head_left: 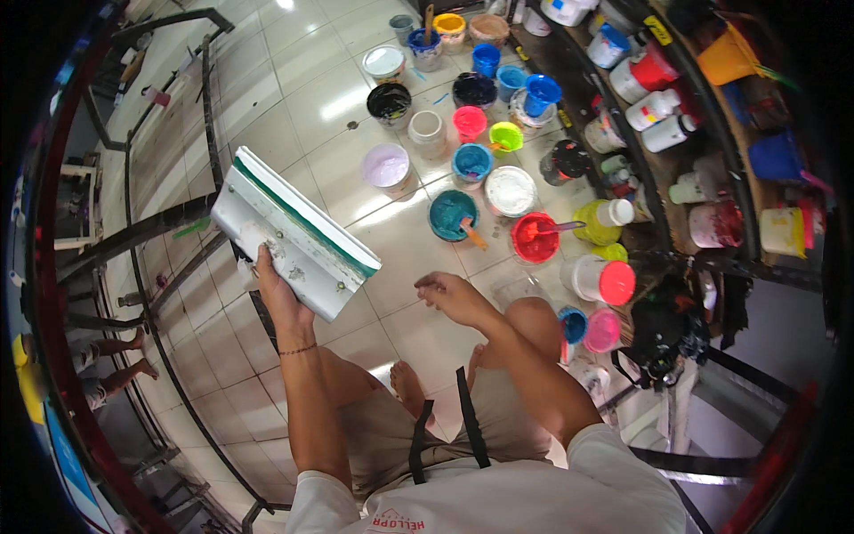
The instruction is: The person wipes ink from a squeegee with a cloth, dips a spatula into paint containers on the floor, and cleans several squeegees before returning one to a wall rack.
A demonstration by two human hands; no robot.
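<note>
My left hand (pixel 274 287) grips a wide white squeegee (pixel 294 233) with a green rubber edge, held up over the tiled floor. My right hand (pixel 447 292) hovers empty beside it, fingers loosely curled, above my knee. Just ahead of that hand stand a teal paint tub (pixel 452 214) with a stick in it and a red paint tub (pixel 535 238) with a spatula. I am crouched, bare feet on the tiles.
Several open paint tubs in pink, blue, black, white and yellow (pixel 471 125) cover the floor ahead. A dark shelf (pixel 676 133) at right holds bottles and jars. A black metal frame (pixel 169 222) runs along the left. Another person's legs (pixel 111 360) show at far left.
</note>
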